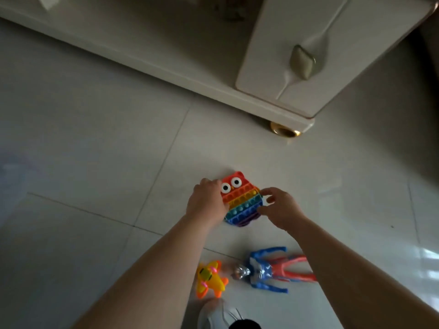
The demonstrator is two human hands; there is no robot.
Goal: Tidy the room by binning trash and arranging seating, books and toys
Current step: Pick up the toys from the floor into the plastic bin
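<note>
Owl pop toy (241,200) lies flat on the floor (95,162), gripped between your hands. Left hand (206,202) curls over its left edge and right hand (281,210) pinches its right edge. Behind your wrists lie the toy plane (210,279) and the action figure (268,271).

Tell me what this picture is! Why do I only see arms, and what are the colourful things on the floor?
No machine here: a person wears a camera on their head, so this one picture looks down along their arms. The left hand and the right hand grip the two sides of a rainbow owl toy covered in bumps, down at the tiled floor; whether it is lifted yet, I cannot tell. Nearer the person, a yellow toy plane and a blue and red figure lie on the floor, held by nobody. A white shoe shows at the bottom edge. Behind stands a pale cabinet on a gold foot.
</note>
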